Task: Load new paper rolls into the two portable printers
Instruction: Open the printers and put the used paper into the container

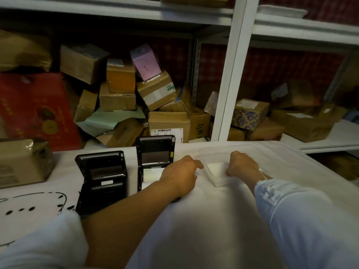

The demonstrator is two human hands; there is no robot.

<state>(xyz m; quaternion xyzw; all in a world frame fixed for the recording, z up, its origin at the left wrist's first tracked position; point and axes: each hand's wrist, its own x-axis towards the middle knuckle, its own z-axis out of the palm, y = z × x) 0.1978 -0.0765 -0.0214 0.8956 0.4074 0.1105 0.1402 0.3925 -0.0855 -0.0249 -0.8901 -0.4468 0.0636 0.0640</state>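
Two black portable printers stand on the white table with their lids raised. The left printer (103, 179) shows an empty dark bay. The right printer (155, 156) has white paper (150, 174) in its bay. A clear plastic box (217, 183) lies to the right of them with something white inside. My left hand (179, 172) lies between the right printer and the box, its fingers stretched to the box's left edge. My right hand (240, 164) reaches into the box with fingers curled downward; what they hold is hidden.
A taped brown parcel (23, 162) sits at the table's left edge. Behind the table, white shelving (229, 74) is packed with cardboard boxes (169, 125) and a red bag (35, 111). A black cartoon drawing (38, 206) marks the tablecloth at the left.
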